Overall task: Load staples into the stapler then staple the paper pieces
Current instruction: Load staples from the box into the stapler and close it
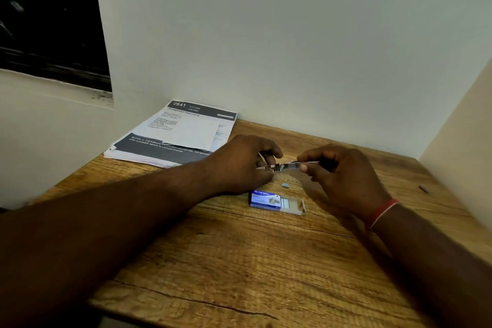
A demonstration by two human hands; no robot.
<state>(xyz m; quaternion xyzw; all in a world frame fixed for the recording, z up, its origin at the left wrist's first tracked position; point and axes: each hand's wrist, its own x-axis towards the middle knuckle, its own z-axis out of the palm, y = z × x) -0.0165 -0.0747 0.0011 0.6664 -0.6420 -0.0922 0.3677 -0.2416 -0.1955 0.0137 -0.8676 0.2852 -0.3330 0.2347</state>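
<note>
Curling left hand (243, 164) and right hand (344, 177) round stapler (287, 166)

Small home or office desk nook: wood-grain tabletop (239, 261), bare pale walls (292, 48), printed paper stack (175, 133).

Reaches in with both bare forearms, converging. Pinches one end of the stapler (286, 166) in the curled fingers (271, 151) of the left hand (239, 162), knuckles up; grips the other end between thumb and forefinger of the right hand (343, 176).

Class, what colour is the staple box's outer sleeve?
The sleeve is blue; head view.
</note>
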